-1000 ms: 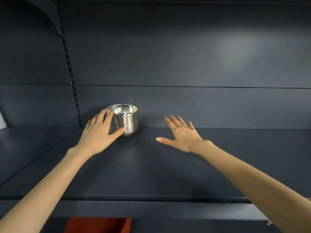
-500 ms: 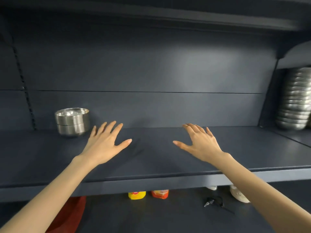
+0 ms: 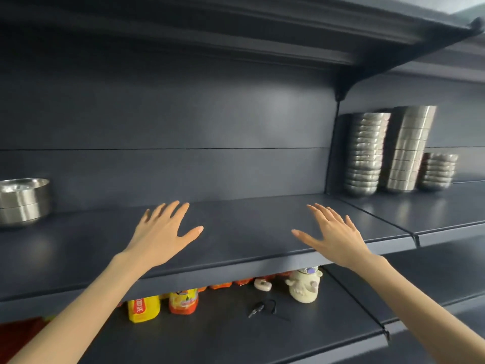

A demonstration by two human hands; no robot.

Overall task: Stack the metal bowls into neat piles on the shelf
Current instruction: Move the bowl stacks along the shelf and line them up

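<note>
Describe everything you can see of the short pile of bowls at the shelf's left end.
The short pile is two shiny steel bowls, one nested in the other, upright, mouth up. Sides look straight, the base rounded. It stands on the dark shelf near the back panel, cut by the picture's left edge. Only the shelf touches it; the left hand is apart.

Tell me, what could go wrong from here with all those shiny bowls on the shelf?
1. The tall piles of nested steel bowls on the right look high and narrow; lifting from them carelessly might topple one onto the neighbouring short pile.
2. The small two-bowl steel pile stands far left, so bowls must travel across the dark shelf; polished metal could slip from the open left hand or right hand.
</note>
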